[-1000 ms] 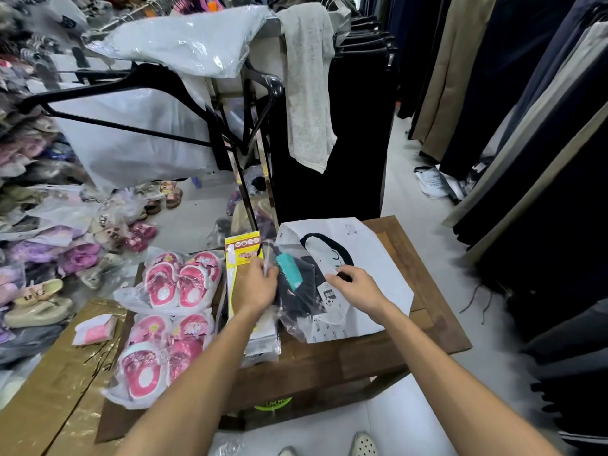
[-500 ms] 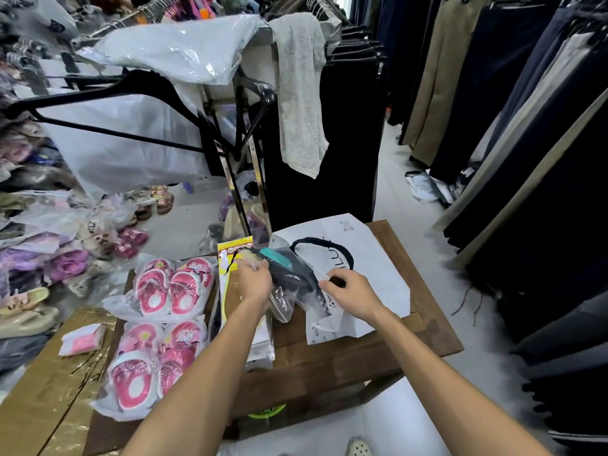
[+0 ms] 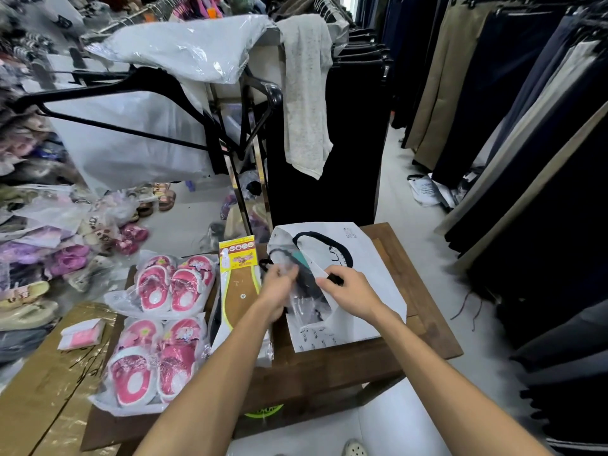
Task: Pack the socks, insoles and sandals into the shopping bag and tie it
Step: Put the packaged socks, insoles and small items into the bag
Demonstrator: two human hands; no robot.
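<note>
**Sock packet half inside the shopping bag**

The fingers of the left hand (image 3: 278,287) are closed on the clear sock packet (image 3: 301,291), which is held at the mouth of the shopping bag (image 3: 362,274). The hand is blurred, so the exact grip cannot be told. The fingers of the right hand (image 3: 350,292) are closed on the near edge of the bag and on its black handle, and the opening is kept lifted by them.

A second ago the packet was held upright in front of the bag; half a second ago it was tilted toward the opening. Now its far end, with the teal part, is already covered by the white wall of the bag, and only the near end is seen outside. It is judged that the socks are almost packed and that one more push is needed.

The bag lies flat on the wooden table (image 3: 427,324). Just left of the bag, the insoles (image 3: 240,291) in their yellow-topped packet are lying on the table, not yet packed. Farther left of the bag, two packets of pink sandals (image 3: 174,284) are resting, one behind the other, also not yet packed. The tying is therefore judged to be far away.
</note>
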